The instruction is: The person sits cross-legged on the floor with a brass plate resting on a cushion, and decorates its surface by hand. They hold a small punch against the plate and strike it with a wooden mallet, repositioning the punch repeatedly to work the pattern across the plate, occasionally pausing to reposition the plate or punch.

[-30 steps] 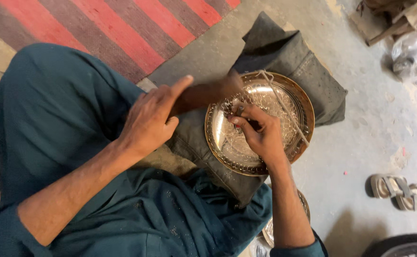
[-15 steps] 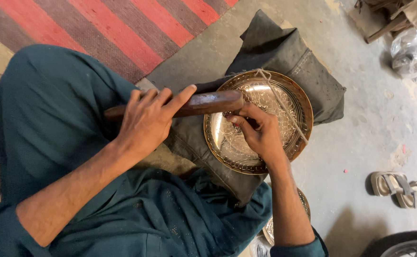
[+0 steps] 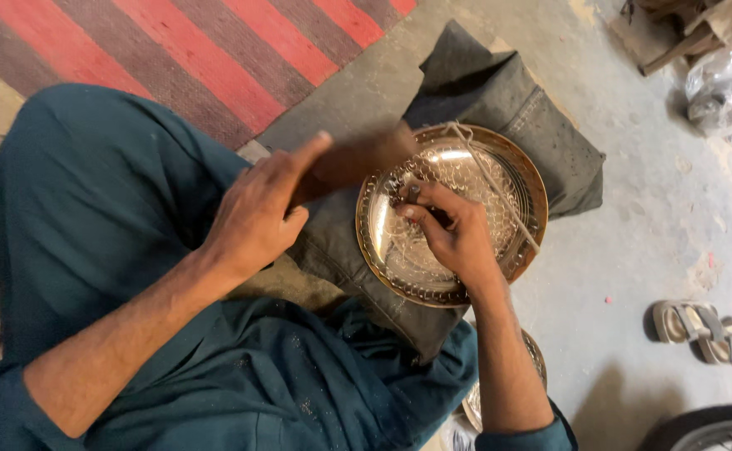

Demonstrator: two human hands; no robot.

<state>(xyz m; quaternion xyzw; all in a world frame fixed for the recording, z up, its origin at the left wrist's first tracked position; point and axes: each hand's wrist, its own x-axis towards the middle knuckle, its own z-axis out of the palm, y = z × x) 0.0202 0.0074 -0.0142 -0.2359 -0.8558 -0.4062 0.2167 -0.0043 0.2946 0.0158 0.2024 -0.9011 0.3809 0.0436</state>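
Here both hands are closed: left hand (image 3: 257, 213) on a blurred wooden mallet (image 3: 358, 159), right hand (image 3: 449, 230) pinching a small tool (image 3: 414, 194) on the brass plate (image 3: 391, 250).

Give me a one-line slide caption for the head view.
Left hand swings a blurred wooden stick while right hand steadies a punch on an engraved brass plate.

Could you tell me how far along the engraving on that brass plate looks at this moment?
Done: patterning shows around the rim and over much of the round brass plate, which rests on a folded dark cloth. In hand: the right hand pinches a small tool against the plate's centre, while the left hand holds a blurred wooden striker above it. Left: the centre looks less worked, though glare hides detail.
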